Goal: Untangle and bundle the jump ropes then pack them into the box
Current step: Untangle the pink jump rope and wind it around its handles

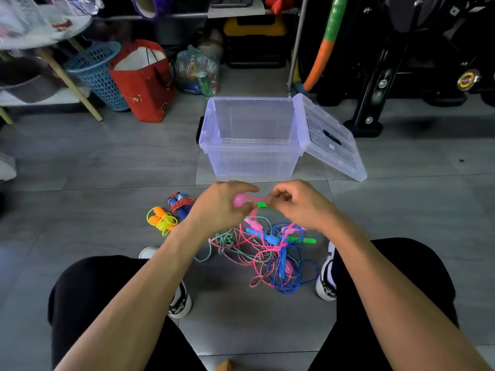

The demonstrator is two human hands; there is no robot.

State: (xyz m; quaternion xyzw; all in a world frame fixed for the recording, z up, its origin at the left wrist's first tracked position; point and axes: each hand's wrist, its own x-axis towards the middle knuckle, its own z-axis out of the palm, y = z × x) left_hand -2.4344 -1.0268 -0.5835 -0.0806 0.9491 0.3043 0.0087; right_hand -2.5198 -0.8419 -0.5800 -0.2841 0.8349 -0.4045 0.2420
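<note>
Above the rope tangle (265, 253), left hand (222, 204) grips a pink handle (238, 201); right hand (294, 204) pinches pink cord (255, 200).

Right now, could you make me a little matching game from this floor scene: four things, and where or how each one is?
Things:
1. box
2. yellow rope
3. lid
4. pink handle

States:
A. held in the left hand
B. bundled, on the floor left of the tangle
C. open, nothing inside
D. leaning on the box's right side

Pairs: 1-C, 2-B, 3-D, 4-A
</note>
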